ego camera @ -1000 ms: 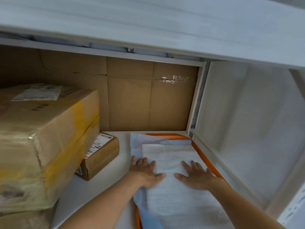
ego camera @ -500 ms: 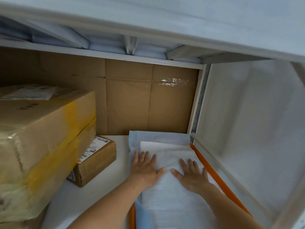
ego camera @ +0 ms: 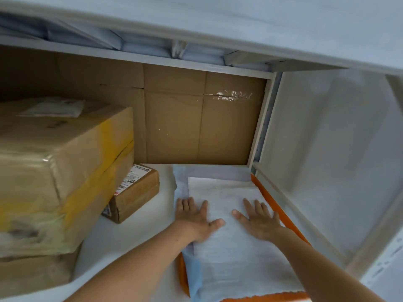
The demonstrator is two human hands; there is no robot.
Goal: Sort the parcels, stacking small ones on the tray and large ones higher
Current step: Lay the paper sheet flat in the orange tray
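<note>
An orange tray (ego camera: 275, 209) lies on the white shelf at the right. On it rests a light blue soft parcel (ego camera: 209, 172), and on top of that a white soft parcel (ego camera: 226, 192). My left hand (ego camera: 196, 219) and my right hand (ego camera: 258, 221) lie flat on the white parcel, palms down with fingers spread, holding nothing. A small cardboard box (ego camera: 136, 192) with a white label stands on the shelf left of the tray. A large taped cardboard box (ego camera: 58, 171) sits at the far left on top of another box (ego camera: 32, 273).
The white shelf floor (ego camera: 122, 243) shows between the small box and the tray. A cardboard sheet (ego camera: 196, 118) lines the back. A white side panel (ego camera: 327, 160) closes the right. The underside of the upper shelf (ego camera: 218, 22) hangs low overhead.
The tray with its two soft parcels has slid deeper into the shelf, toward the back wall. Both hands stayed flat on the white parcel. The view dropped lower under the upper shelf.
</note>
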